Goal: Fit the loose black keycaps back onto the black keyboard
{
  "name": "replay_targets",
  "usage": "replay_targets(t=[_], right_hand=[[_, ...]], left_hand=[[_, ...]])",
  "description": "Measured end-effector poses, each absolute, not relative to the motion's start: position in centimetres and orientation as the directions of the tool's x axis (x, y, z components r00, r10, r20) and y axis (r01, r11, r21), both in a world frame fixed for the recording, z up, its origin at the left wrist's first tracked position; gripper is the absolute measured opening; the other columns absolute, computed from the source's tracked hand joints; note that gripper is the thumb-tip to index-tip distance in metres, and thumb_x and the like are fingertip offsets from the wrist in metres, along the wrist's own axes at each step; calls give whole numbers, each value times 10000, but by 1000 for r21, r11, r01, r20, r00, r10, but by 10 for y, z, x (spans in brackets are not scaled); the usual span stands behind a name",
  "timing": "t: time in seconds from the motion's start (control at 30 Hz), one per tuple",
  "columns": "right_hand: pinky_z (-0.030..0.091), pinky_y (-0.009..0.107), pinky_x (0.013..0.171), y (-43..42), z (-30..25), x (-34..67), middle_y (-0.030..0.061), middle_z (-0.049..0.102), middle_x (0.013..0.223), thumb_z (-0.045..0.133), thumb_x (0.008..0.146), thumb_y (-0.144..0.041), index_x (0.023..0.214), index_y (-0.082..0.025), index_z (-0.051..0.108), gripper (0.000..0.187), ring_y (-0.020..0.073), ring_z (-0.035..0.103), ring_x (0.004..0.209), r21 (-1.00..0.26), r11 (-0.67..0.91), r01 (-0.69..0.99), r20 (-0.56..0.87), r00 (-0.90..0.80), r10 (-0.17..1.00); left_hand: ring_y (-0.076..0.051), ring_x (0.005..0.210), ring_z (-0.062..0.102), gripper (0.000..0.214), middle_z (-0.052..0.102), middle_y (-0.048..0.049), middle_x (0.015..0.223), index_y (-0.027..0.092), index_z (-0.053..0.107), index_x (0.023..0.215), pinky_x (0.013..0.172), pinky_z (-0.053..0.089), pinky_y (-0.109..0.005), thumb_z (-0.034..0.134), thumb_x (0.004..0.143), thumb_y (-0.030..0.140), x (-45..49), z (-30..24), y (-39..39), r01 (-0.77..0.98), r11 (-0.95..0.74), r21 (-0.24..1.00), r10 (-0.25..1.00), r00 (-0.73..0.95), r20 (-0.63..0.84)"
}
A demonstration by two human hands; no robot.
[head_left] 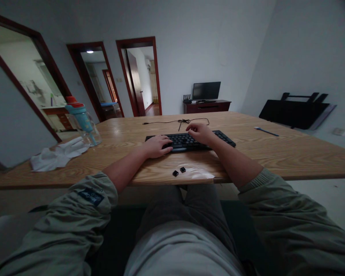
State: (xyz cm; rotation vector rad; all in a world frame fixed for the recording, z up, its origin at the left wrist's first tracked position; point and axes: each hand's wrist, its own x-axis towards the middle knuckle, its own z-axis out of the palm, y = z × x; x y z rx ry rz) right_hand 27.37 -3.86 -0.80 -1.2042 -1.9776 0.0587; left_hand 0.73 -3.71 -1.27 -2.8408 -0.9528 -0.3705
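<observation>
A black keyboard [224, 138] lies on the wooden table [290, 149] in front of me, its cable [172, 122] trailing behind it. My left hand [156, 146] rests on the keyboard's left end, fingers curled over the edge and keys. Over the middle keys sits my right hand [199, 132], its fingers bent and pinched down at the top rows. Whether it holds anything I cannot make out. Two small black keycaps [179, 171] lie loose near the table's front edge, beside a clear plastic bag [199, 173].
A clear water bottle with a blue lid [84, 122] stands at the left, next to white cloth gloves [59, 153]. A pen [266, 131] lies at the right. Beyond the table are doorways, a monitor on a cabinet [206, 92] and a folded black table [294, 111].
</observation>
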Motion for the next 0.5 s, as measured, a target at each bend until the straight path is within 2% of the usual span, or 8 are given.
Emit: replay_targets(t=[0.1, 0.4, 0.5], right_hand=[[401, 266, 602, -35, -9, 279, 54, 690, 736, 509, 792, -229, 876, -121, 747, 275, 157, 549, 624, -484, 502, 717, 593, -154, 791], [424, 268, 651, -27, -19, 280, 57, 715, 793, 531, 805, -201, 881, -137, 748, 239, 171, 600, 696, -476, 486, 733, 552, -181, 814], [443, 271, 705, -26, -20, 282, 65, 729, 854, 545, 815, -201, 912, -141, 749, 234, 176, 620, 753, -468, 490, 735, 566, -177, 805]], left_hand=[[-251, 1248, 551, 511, 614, -128, 1361, 173, 640, 1311, 1084, 374, -356, 423, 974, 490, 9, -12, -38, 602, -796, -55, 575, 783, 237], [-270, 1205, 587, 523, 638, -127, 1335, 180, 670, 1281, 1035, 418, -366, 449, 953, 522, 14, -5, -39, 633, -773, -47, 613, 764, 204], [-255, 1175, 599, 453, 642, -117, 1316, 197, 679, 1253, 1016, 424, -349, 520, 928, 469, 15, 4, -50, 584, -811, 9, 568, 786, 244]])
